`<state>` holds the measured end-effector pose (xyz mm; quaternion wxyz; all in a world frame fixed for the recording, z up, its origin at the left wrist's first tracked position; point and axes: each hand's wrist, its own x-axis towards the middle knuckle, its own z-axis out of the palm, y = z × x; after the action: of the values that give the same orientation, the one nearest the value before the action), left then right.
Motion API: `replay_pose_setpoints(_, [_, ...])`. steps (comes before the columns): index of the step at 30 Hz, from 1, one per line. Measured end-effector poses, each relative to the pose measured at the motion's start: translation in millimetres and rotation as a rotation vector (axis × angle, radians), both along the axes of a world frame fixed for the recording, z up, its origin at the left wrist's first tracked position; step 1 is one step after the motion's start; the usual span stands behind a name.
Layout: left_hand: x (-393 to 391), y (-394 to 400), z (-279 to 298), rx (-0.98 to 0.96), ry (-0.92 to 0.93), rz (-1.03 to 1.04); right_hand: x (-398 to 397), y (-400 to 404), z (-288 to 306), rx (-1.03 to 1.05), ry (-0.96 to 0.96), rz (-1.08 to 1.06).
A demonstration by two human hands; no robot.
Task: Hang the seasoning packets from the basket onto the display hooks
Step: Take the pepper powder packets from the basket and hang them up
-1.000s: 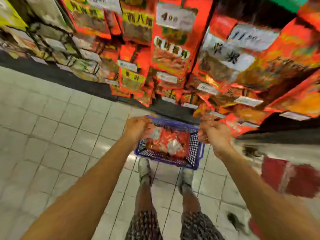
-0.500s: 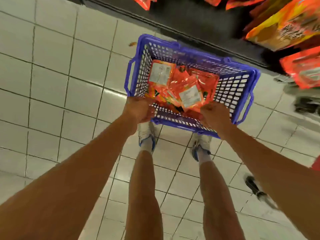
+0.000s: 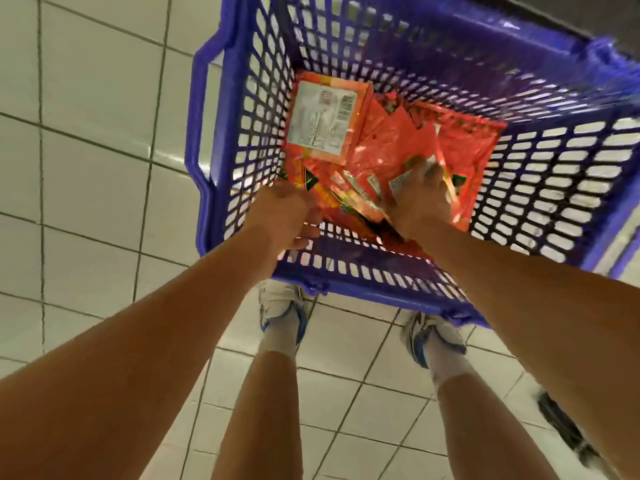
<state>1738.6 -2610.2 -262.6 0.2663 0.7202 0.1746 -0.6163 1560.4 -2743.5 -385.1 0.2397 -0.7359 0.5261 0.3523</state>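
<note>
Both hands were down inside the basket [image 3: 239, 140]. The left hand [image 3: 287, 216] sat at the near left corner, fingers curled; its fingertips met the edge of the packets [image 3: 377, 150], but whether it actually pinched one or only touched the pile could not be told. The right hand [image 3: 420, 199] lay on the middle of the pile, fingers pushed in among the packets and partly covered by them; its grip could not be told either.

The packets, orange-red foil, lay loose and overlapping on the basket floor, most toward the near left side. 1 packet [image 3: 325, 121] lay on top at the far left, back side up, showing a white printed label with a barcode.

The basket was blue plastic with lattice walls and a handle slot in its left wall. It stood on a floor [image 3: 86, 98] of pale square tiles with dark grout lines.

The person stood just behind the basket's near wall; 2 white and blue shoes [image 3: 282, 308] with white socks showed below it, toes touching or nearly under the rim. Both forearms were bare.
</note>
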Motion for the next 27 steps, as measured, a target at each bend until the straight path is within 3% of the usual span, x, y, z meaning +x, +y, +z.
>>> replay_pose_setpoints(7, [-8,-2,-9,-0.016,-0.074,-0.101,-21,-16,60,-0.114,-0.515,-0.183])
replay_pose_setpoints(9, [-10,-9,-4,-0.095,-0.116,-0.252,-10,-14,89,0.069,-0.611,-0.400])
replay_pose_setpoints(11, [-14,-14,3,-0.203,-0.110,-0.276,6,-10,105,0.328,-0.682,-0.623])
replay_pose_setpoints(13, [-17,-14,7,-0.250,-0.080,-0.144,23,-8,109,0.527,-0.678,-0.785])
replay_pose_setpoints(15, [-14,-14,12,-0.217,-0.103,-0.003,38,-10,106,0.564,-0.640,-0.816])
replay_pose_setpoints(18, [-5,-10,7,-0.167,-0.221,0.034,51,-17,81,0.321,-0.598,-0.632])
replay_pose_setpoints(20, [0,-4,1,-0.164,-0.308,-0.004,50,-16,55,0.061,-0.371,-0.338])
replay_pose_setpoints(23, [5,4,-9,-0.176,-0.322,-0.012,40,-1,22,0.074,-0.042,0.048])
replay_pose_setpoints(27, [7,10,-18,-0.203,-0.323,0.008,27,-1,1,0.041,-0.090,0.094])
